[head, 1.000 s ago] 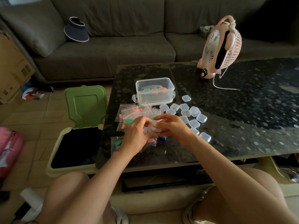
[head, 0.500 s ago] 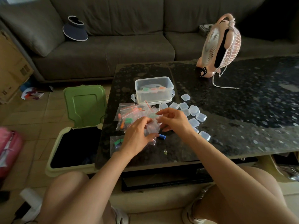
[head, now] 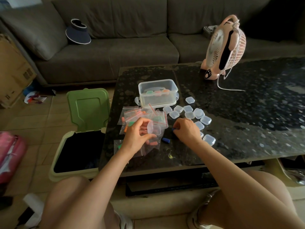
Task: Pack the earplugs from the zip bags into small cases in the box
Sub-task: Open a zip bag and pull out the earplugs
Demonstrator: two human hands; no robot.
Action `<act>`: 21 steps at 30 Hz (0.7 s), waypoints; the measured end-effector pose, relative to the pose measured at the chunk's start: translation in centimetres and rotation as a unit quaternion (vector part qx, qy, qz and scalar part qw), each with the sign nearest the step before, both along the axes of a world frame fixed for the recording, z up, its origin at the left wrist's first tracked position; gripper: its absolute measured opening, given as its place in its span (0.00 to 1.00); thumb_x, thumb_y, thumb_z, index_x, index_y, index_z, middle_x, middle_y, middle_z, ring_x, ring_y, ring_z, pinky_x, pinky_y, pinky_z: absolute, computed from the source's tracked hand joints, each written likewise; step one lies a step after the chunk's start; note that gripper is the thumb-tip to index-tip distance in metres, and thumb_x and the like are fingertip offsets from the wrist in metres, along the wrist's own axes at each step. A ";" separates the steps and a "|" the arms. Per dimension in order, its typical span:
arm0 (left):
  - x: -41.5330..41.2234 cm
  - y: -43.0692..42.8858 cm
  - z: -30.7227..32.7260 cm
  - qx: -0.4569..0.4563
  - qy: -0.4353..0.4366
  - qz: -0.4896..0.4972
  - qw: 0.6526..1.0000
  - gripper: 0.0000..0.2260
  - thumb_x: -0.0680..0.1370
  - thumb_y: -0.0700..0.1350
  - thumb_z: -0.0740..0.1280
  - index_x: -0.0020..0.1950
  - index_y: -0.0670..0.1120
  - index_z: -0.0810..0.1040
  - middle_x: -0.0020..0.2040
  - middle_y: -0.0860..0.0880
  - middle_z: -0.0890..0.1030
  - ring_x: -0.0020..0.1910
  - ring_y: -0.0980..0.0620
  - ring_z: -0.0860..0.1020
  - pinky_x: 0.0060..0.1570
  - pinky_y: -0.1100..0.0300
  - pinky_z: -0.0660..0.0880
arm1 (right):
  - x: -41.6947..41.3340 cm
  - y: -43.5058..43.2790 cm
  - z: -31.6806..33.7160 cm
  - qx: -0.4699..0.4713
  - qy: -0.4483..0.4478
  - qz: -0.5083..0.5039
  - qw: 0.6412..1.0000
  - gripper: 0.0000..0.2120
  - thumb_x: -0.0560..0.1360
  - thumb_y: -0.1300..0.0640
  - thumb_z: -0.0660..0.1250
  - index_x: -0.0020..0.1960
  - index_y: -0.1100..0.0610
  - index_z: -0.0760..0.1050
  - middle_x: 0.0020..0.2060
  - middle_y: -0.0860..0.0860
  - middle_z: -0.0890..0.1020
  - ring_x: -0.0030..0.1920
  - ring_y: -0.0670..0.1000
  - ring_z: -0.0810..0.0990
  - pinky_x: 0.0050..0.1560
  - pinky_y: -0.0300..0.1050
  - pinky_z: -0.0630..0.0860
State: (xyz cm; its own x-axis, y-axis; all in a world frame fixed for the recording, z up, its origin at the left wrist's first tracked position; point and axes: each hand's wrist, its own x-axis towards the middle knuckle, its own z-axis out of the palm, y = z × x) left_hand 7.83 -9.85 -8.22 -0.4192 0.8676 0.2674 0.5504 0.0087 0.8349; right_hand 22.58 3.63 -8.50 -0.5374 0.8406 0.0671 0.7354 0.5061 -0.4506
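Plainly, the step in hand was loading one case. Off the desk's (head: pixel 247 129) left edge stood a pale bin with a raised green lid (head: pixel 89 109). Near the front-left corner lay a heap of clear zip bags with red seal strips (head: pixel 132 115), with orange and green plugs inside. Over them the left hand (head: pixel 137 138) held a small clear plastic hinged case (head: pixel 154 129), lid open, fingers curled round it. Behind it, the clear rectangular plastic box (head: pixel 158 93) already held filled cases. A dark blue foam earplug (head: pixel 165 140) lay loose on the desk between the hands. The right hand (head: pixel 186 131) pinched what looked like a second blue earplug (head: pixel 173 129) at its fingertips.

To do this well, I judged, the case wanted holding level and mouth-up. The plug needed pressing fully in so the lid could snap, and the loose one fetching after. Empty small clear cases (head: pixel 189 113) lay scattered further right, with a pink fan (head: pixel 226 47) at the far edge.
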 end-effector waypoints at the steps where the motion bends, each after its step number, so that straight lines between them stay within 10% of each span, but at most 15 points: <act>1: 0.0 -0.1 0.0 0.000 -0.009 -0.001 1.000 0.18 0.67 0.37 0.76 0.54 0.44 0.74 0.53 0.47 0.80 0.51 0.54 0.79 0.45 0.70 0.77 | -0.1 -0.2 0.4 -0.010 0.035 0.002 0.999 0.05 0.72 0.60 0.67 0.48 0.55 0.79 0.46 0.52 0.79 0.46 0.52 0.78 0.39 0.44 0.71; 7: 0.6 -0.2 0.6 0.006 -0.026 0.007 1.000 0.17 0.69 0.40 0.75 0.51 0.46 0.71 0.49 0.49 0.80 0.38 0.59 0.79 0.37 0.70 0.77 | -0.5 -2.9 3.6 -0.080 0.251 0.129 0.956 0.05 0.71 0.63 0.72 0.46 0.58 0.83 0.42 0.50 0.82 0.41 0.46 0.79 0.45 0.34 0.77; 21: 0.3 0.1 0.1 0.014 -0.023 0.029 0.999 0.19 0.68 0.41 0.76 0.52 0.47 0.70 0.53 0.50 0.79 0.51 0.55 0.78 0.46 0.70 0.76 | -0.3 -1.6 2.3 -0.076 0.131 0.054 0.987 0.07 0.71 0.59 0.72 0.49 0.55 0.80 0.43 0.50 0.81 0.43 0.49 0.79 0.46 0.47 0.78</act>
